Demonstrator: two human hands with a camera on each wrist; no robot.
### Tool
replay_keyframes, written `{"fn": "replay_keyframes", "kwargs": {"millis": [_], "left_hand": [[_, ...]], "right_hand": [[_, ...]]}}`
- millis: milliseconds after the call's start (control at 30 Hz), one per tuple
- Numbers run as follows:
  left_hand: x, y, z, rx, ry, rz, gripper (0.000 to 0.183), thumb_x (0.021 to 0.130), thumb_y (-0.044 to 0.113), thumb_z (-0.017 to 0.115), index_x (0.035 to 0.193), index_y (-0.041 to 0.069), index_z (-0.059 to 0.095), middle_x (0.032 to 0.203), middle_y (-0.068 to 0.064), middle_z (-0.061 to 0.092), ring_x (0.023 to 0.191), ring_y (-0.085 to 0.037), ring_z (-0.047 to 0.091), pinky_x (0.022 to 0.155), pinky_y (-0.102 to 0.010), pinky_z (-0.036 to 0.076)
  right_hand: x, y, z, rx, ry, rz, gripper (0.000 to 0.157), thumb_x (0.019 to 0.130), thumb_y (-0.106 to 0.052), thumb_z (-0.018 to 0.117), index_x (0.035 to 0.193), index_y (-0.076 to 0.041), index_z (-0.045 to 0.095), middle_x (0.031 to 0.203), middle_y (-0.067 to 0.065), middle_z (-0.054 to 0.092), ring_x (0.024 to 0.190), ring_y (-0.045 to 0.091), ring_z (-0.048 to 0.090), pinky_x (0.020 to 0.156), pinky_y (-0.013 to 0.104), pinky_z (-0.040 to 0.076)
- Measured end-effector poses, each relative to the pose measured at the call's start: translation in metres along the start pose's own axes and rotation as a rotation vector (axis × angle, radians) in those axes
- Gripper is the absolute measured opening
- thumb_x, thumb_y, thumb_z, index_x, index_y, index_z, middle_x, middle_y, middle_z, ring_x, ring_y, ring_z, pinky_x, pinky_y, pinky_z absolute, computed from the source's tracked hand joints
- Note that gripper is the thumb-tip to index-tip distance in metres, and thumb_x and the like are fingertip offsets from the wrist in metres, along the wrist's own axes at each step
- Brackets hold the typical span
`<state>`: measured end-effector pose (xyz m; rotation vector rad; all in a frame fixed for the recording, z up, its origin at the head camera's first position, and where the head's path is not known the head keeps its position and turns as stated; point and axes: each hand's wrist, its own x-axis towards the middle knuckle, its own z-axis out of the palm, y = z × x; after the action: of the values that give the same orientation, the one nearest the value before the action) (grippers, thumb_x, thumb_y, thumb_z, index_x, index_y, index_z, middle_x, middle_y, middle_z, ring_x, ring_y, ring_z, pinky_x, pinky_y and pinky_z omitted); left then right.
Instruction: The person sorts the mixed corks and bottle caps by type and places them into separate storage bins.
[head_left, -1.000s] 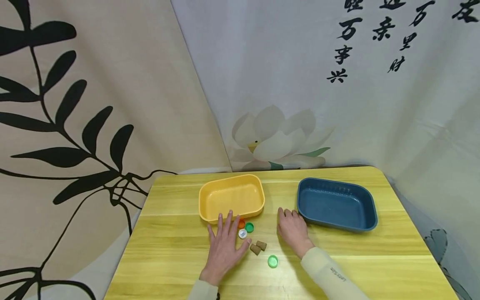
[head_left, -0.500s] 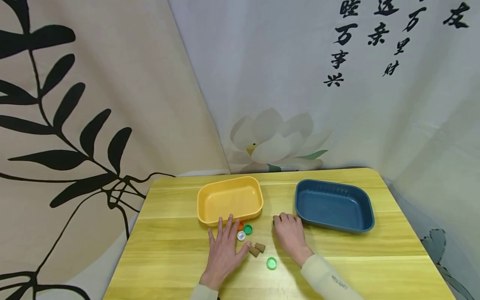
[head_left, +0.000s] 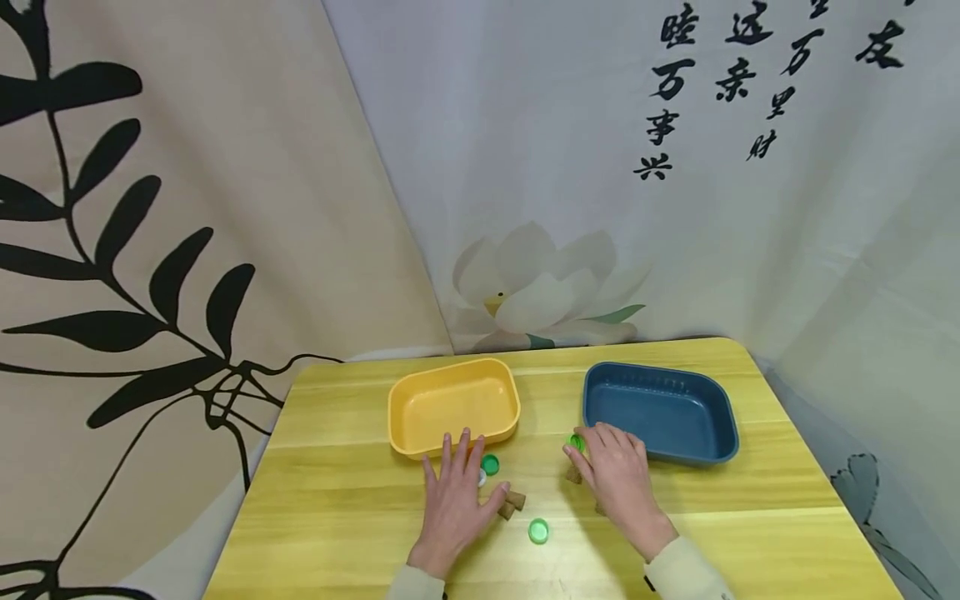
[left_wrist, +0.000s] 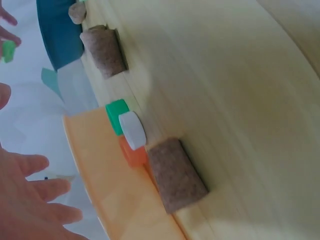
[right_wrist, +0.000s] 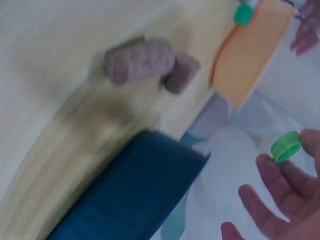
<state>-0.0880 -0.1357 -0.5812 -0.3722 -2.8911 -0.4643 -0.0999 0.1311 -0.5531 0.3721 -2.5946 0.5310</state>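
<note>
My right hand [head_left: 621,487] pinches a light green bottle cap [right_wrist: 286,146] between thumb and fingertips, beside the near left corner of the blue tray [head_left: 660,450]. Two corks lie below that hand, one of them a tapered cork [head_left: 573,474] partly covered by it. My left hand [head_left: 456,518] holds nothing, its fingers spread in front of the yellow tray [head_left: 453,451]. Close to it are a darker green cap [head_left: 490,464], a white cap [left_wrist: 132,130] and an orange cap [left_wrist: 133,153]; the orange one is hidden in the head view. Corks [head_left: 514,500] lie by the left thumb.
Another light green cap [head_left: 538,531] lies on the wooden table [head_left: 360,533] between the two forearms. Both trays stand towards the table's back edge, with printed cloth [head_left: 600,192] hanging behind it.
The right hand has moved slightly right and turned, and the light green cap now shows in its fingers. Corks beneath that hand have come into view. The left hand stays nearly still.
</note>
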Motion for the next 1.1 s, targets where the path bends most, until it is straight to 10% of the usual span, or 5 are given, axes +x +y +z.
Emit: {"fn": "replay_keyframes", "kwargs": {"millis": [467, 1100], "left_hand": [[0.002, 0.016, 0.006, -0.037, 0.06, 0.09, 0.079, 0.095, 0.055, 0.064, 0.155, 0.007, 0.045, 0.164, -0.014, 0.037, 0.153, -0.041, 0.027, 0.112, -0.08, 0.019], [0.0, 0.019, 0.009, -0.069, 0.035, 0.109, 0.074, 0.097, 0.051, 0.062, 0.154, 0.007, 0.047, 0.164, -0.016, 0.036, 0.152, -0.045, 0.027, 0.112, -0.079, 0.022]], "right_hand": [[0.008, 0.062, -0.019, 0.009, 0.038, 0.141, 0.038, 0.088, -0.016, 0.084, 0.122, -0.003, 0.072, 0.11, 0.019, 0.069, 0.104, 0.045, 0.064, 0.091, 0.068, 0.047], [0.048, 0.113, 0.004, -0.055, -0.56, 0.31, 0.042, 0.097, -0.036, 0.073, 0.124, -0.004, 0.071, 0.121, 0.021, 0.071, 0.103, 0.046, 0.067, 0.085, 0.07, 0.047]]}}
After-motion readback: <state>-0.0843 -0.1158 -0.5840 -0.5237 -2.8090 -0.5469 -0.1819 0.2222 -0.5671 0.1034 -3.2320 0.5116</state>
